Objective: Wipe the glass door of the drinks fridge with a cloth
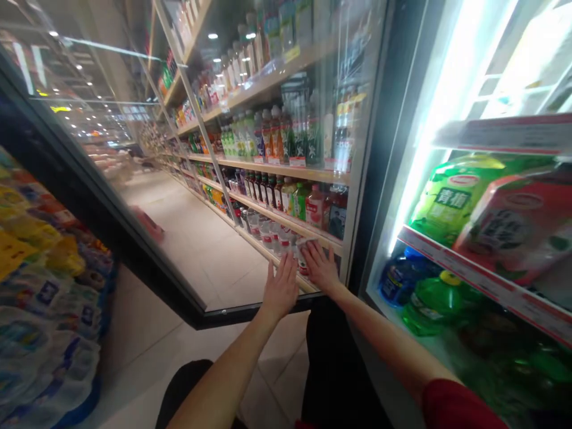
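Pressing both hands [280,287] against the glass door [201,256].

Head camera live, looking forward and down over both forearms, close above the left hand [280,287] and right hand [320,267], facing the glass cooler door [201,179], with drinks shelves [286,170] beyond the hands
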Demonstrator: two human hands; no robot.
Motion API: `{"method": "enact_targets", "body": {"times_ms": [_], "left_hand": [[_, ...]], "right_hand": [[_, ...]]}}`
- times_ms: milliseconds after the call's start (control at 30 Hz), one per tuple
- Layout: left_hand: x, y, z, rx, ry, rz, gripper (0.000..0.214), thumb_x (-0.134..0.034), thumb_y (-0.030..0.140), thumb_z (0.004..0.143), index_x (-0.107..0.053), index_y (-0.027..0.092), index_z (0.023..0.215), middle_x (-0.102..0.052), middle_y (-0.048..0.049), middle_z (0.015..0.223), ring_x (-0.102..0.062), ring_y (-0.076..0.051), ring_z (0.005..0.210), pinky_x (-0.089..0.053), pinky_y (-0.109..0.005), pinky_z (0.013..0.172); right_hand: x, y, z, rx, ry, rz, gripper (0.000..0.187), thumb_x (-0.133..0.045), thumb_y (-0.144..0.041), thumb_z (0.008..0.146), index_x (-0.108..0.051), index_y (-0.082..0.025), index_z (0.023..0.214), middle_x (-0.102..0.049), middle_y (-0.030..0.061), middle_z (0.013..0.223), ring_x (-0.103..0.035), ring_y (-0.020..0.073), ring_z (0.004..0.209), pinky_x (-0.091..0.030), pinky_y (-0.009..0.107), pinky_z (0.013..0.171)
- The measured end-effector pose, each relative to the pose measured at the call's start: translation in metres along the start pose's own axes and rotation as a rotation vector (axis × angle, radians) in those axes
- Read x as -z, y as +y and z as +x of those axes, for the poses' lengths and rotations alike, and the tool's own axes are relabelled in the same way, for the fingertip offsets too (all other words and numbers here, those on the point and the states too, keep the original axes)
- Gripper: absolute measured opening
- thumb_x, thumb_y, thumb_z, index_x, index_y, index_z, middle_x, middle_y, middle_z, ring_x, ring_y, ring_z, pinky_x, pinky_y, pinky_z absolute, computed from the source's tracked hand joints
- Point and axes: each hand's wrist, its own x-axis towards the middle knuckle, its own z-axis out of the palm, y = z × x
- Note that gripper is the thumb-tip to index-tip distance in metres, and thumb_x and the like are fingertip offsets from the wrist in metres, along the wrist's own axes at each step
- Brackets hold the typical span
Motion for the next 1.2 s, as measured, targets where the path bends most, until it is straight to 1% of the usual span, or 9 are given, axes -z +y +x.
{"method": "enact_targets", "body": {"times_ms": [67,133,333,533,700,800,1000,1133,1200], "left_hand": [[-0.005,0.007,0.000,-0.046,0.000,0.007,0.062,-0.048,0.033,0.086,-0.037,0.011,0.143,-0.031,-0.0156,0.151,-0.027,-0.027,0.142,-0.020,-0.052,0.115],[-0.008,0.012,0.002,-0.089,-0.002,0.013,0.060,-0.048,0.032,0.086,-0.038,0.011,0.142,-0.033,-0.0155,0.150,-0.028,-0.027,0.141,-0.022,-0.052,0.114],[-0.006,0.025,0.022,-0.149,-0.001,0.002,0.058,-0.044,0.029,0.088,-0.037,0.011,0.142,-0.034,-0.0155,0.150,-0.028,-0.026,0.141,-0.022,-0.054,0.113],[-0.001,0.032,0.041,-0.214,0.001,-0.001,0.058,-0.042,0.028,0.089,-0.034,0.012,0.144,-0.034,-0.0159,0.150,-0.026,-0.026,0.142,-0.016,-0.053,0.115],[0.005,0.032,0.059,-0.229,0.048,-0.013,0.058,-0.042,0.027,0.089,-0.033,0.011,0.144,-0.032,-0.0158,0.151,-0.023,-0.025,0.143,-0.016,-0.052,0.116],[0.012,0.027,0.068,-0.232,0.091,-0.009,0.058,-0.041,0.025,0.089,-0.032,0.011,0.144,-0.029,-0.0154,0.152,-0.021,-0.025,0.144,-0.016,-0.049,0.117],[0.026,0.006,0.068,-0.251,0.163,0.029,0.058,-0.044,0.027,0.089,-0.033,0.011,0.143,-0.034,-0.0170,0.150,-0.023,-0.025,0.143,-0.010,-0.051,0.117],[0.037,-0.017,0.068,-0.188,0.215,0.081,0.057,-0.044,0.028,0.089,-0.036,0.011,0.142,-0.034,-0.0168,0.149,-0.024,-0.025,0.143,-0.003,-0.049,0.118],[0.042,-0.028,0.067,-0.153,0.246,0.100,0.057,-0.045,0.028,0.088,-0.036,0.010,0.142,-0.034,-0.0170,0.149,-0.023,-0.024,0.143,-0.002,-0.049,0.118]], "right_hand": [[0.000,0.003,-0.024,-0.027,-0.001,-0.032,0.037,-0.048,-0.019,0.088,-0.057,-0.017,0.125,-0.057,0.0146,0.132,-0.030,0.0233,0.140,-0.006,0.054,0.116],[0.001,0.012,-0.030,-0.068,0.014,-0.045,0.036,-0.048,-0.020,0.088,-0.059,-0.016,0.123,-0.058,0.0153,0.130,-0.032,0.0239,0.139,-0.008,0.055,0.115],[0.009,0.047,0.005,-0.236,0.163,-0.025,0.049,-0.042,-0.024,0.091,-0.045,-0.011,0.138,-0.046,0.0198,0.141,-0.025,0.0268,0.142,-0.017,0.056,0.114],[0.006,0.041,-0.024,-0.307,0.175,-0.045,0.062,-0.039,-0.018,0.091,-0.021,-0.012,0.150,-0.038,0.0205,0.146,-0.024,0.0269,0.142,-0.030,0.051,0.110],[0.009,0.049,0.004,-0.359,0.235,-0.060,0.063,-0.035,-0.019,0.092,-0.014,-0.014,0.151,-0.035,0.0196,0.148,-0.020,0.0255,0.144,-0.033,0.050,0.108],[0.011,0.050,0.019,-0.371,0.281,-0.046,0.064,-0.036,-0.020,0.093,-0.011,-0.014,0.152,-0.034,0.0200,0.149,-0.017,0.0264,0.144,-0.031,0.053,0.108],[0.007,0.037,0.011,-0.364,0.218,0.007,0.063,-0.036,-0.016,0.092,-0.014,-0.016,0.152,-0.034,0.0183,0.149,-0.021,0.0269,0.143,-0.023,0.057,0.111],[0.008,0.039,0.050,-0.383,0.292,0.024,0.062,-0.034,-0.016,0.093,-0.014,-0.017,0.152,-0.030,0.0174,0.151,-0.015,0.0266,0.145,-0.019,0.058,0.113],[0.007,0.030,0.072,-0.358,0.297,0.051,0.060,-0.035,-0.015,0.092,-0.020,-0.014,0.150,-0.029,0.0179,0.151,-0.010,0.0265,0.146,-0.015,0.059,0.113]]}}
